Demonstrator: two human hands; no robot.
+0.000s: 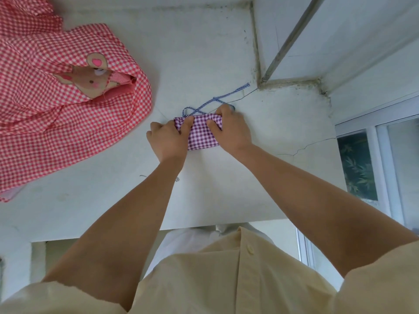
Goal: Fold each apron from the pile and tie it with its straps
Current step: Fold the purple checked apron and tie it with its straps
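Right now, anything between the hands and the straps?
Nothing visible. The left hand and right hand hold the apron; the straps lie just beyond it on the table. The red pile sits well left.

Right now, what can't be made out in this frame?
Head view, purple apron: ends covered by the left hand and right hand.
Head view, striped strap: near end behind the right hand.
Head view, red gingham pile: cut by the left edge; apron count unclear.
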